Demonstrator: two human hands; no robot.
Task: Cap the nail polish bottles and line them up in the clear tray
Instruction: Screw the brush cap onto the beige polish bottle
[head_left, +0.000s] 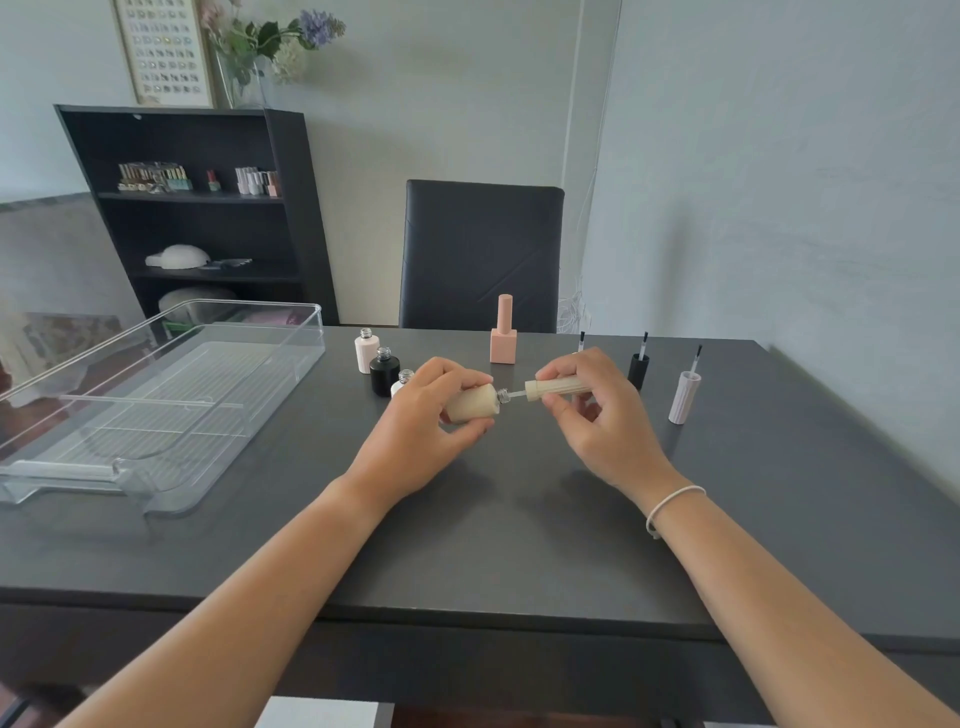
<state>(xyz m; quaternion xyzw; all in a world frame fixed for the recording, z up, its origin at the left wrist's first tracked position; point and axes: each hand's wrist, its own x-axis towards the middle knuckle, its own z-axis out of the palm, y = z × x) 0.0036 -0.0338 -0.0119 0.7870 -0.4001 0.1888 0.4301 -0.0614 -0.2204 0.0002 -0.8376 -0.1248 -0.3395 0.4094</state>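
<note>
The left hand (423, 415) curls its fingers and thumb round a beige, rounded nail polish bottle (471, 404), held on its side above the table with its threaded silver neck pointing right. The right hand (587, 410) pinches a beige ribbed cap (557, 389) between thumb and fingertips, also held sideways, its thin brush stem entering the bottle's neck; cap and bottle are not yet closed together. At far left a clear rectangular plastic tray (156, 405) with a ribbed floor sits on the dark grey matte table (493, 545), holding no bottles. Just behind the left hand stand three uncapped bottles: a pale pink one (365, 352), a black one (384, 372), and a white one (402, 383) mostly hidden by the fingers. Behind the gap between the hands a capped peach square bottle (502, 332) stands upright. To the right, a black cap (638, 370) and a pale lilac ribbed cap (683, 396) stand brush-up; another brush shows behind the right hand. Beyond the table are a black shelf unit (197, 208) at left, a dark chair (480, 254), and pale walls.
</note>
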